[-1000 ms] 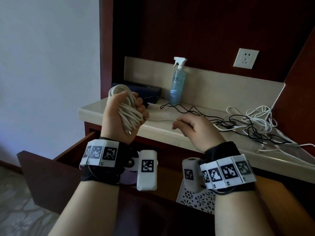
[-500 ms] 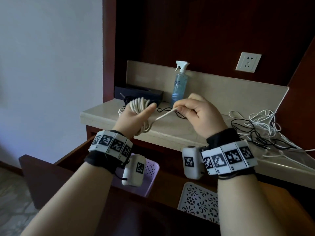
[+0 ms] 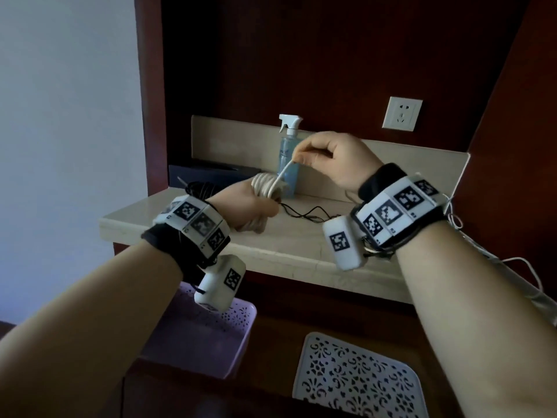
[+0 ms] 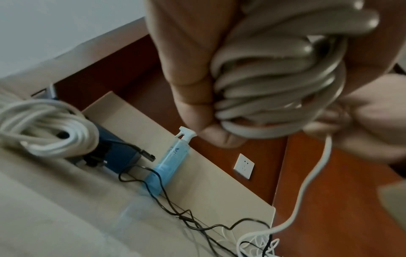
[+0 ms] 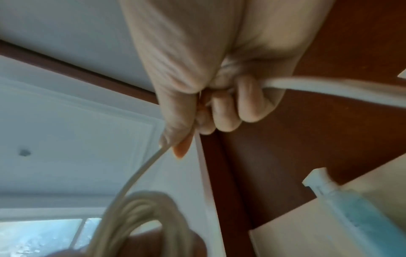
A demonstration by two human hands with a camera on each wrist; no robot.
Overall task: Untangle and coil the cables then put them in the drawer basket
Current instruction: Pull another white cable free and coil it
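My left hand (image 3: 256, 206) grips a thick coil of white cable (image 3: 266, 187) over the counter (image 3: 271, 245); the loops fill the palm (image 4: 274, 87). Up and to the right of it, my right hand (image 3: 304, 155) pinches the free strand of that cable (image 3: 283, 173) between thumb and fingers (image 5: 219, 113). The strand runs taut down to the coil (image 5: 136, 217). Its other end trails to a tangle of white and black cables (image 4: 252, 243) at the counter's right. A purple basket (image 3: 205, 336) and a white basket (image 3: 355, 378) sit in the open drawer below.
A blue spray bottle (image 3: 289, 158) stands at the back of the counter beside a dark box (image 3: 211, 173). A thin black cable (image 3: 304, 212) lies across the counter. Another white coil (image 4: 44, 132) rests at the counter's left end. A wall socket (image 3: 402, 113) is above.
My right hand took hold of the free strand and rose above the coil, pulling it taut. My left hand lowered and turned with the coil.
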